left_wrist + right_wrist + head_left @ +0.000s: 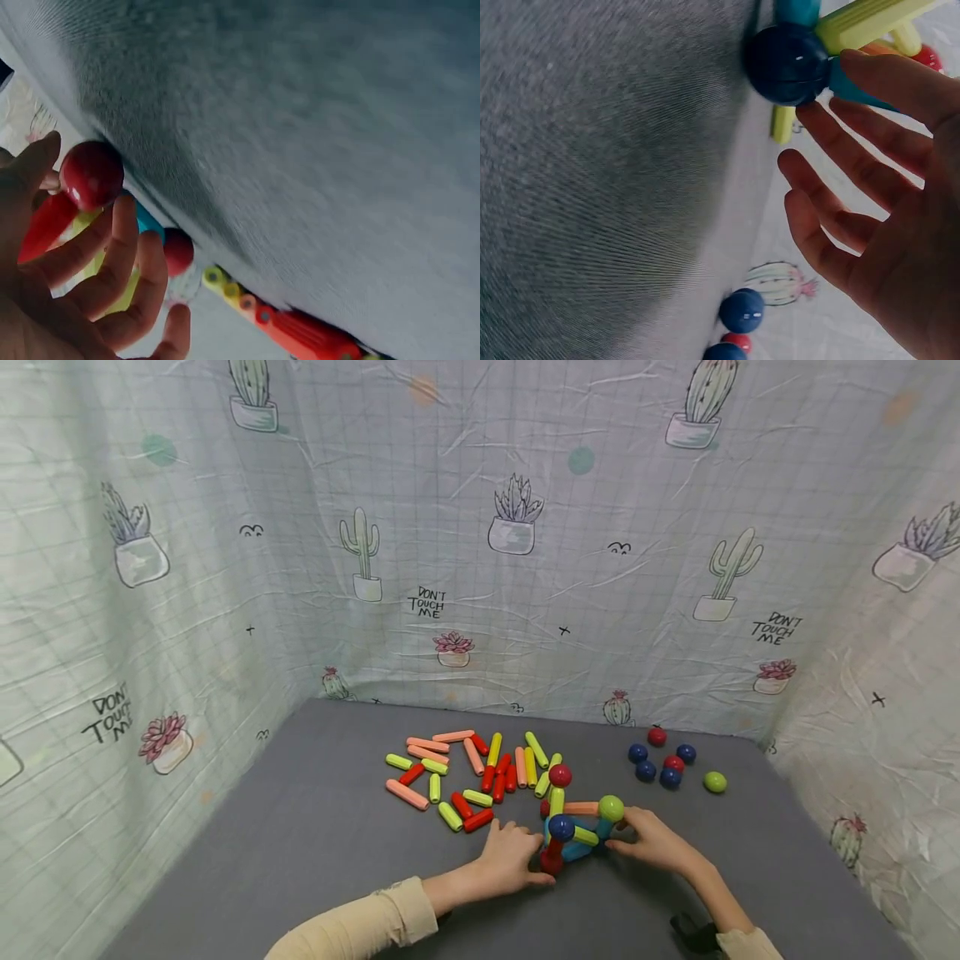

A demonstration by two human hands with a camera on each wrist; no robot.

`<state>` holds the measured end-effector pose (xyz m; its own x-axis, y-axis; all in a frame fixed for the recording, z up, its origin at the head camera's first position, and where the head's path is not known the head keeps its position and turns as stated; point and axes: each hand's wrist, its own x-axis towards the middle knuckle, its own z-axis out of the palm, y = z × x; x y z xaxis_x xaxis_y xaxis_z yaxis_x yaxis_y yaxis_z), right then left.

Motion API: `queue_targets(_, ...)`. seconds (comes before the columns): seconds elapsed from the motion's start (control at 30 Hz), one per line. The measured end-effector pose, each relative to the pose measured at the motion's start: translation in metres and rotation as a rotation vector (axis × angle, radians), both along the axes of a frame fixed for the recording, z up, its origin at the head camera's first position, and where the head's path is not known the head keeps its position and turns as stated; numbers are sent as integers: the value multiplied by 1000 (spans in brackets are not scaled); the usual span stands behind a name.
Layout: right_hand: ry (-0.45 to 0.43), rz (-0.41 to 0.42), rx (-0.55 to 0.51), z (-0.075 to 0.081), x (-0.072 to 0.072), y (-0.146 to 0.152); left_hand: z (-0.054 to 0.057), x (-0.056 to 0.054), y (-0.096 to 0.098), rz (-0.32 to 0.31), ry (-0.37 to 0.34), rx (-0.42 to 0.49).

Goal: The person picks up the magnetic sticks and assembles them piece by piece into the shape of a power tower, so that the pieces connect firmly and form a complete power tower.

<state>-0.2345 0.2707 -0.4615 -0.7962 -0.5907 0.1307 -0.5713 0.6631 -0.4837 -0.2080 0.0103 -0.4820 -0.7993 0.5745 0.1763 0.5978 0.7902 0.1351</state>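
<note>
A ball-and-rod toy frame (586, 837) stands on the table between both hands. My left hand (510, 860) holds its near left corner, thumb and fingers on either side of a red ball (91, 175). At the right corner, my right hand (654, 843) pinches around a dark blue ball (787, 64) and the rods joined to it. A lime green ball (611, 809) tops that corner. Another dark blue ball (562, 827) sits above the near left corner on a red rod. One red ball (560, 775) crowns an upright yellow-green rod (557, 802) at the back.
Loose rods in orange, red, yellow and yellow-green, such as an orange rod (407, 794), lie behind and left of the frame. Several loose balls, including a green ball (715, 782), sit at the back right. A patterned cloth (480, 593) hangs around the grey table (300, 827).
</note>
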Motion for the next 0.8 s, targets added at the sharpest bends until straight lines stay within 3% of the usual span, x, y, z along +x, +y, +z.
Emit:
queue_targets(0.23,-17,54,-25,-9,-2,4,-3,-5,4,29,27,-45)
queue_targets(0.37,-29,97,-39,-9,3,1,2,-16,-8,53,26,-65)
queue_targets(0.5,-17,167,-32,-9,5,-3,6,-25,-22,70,-18,-85)
queue_targets(0.57,-3,131,-16,-9,2,0,6,-26,-27,65,-44,-87)
queue_targets(0.73,112,-119,40,-9,-17,20,5,-22,-33,28,-79,-75)
queue_targets(0.8,160,-176,38,-10,-24,27,5,-22,-36,11,-87,-73)
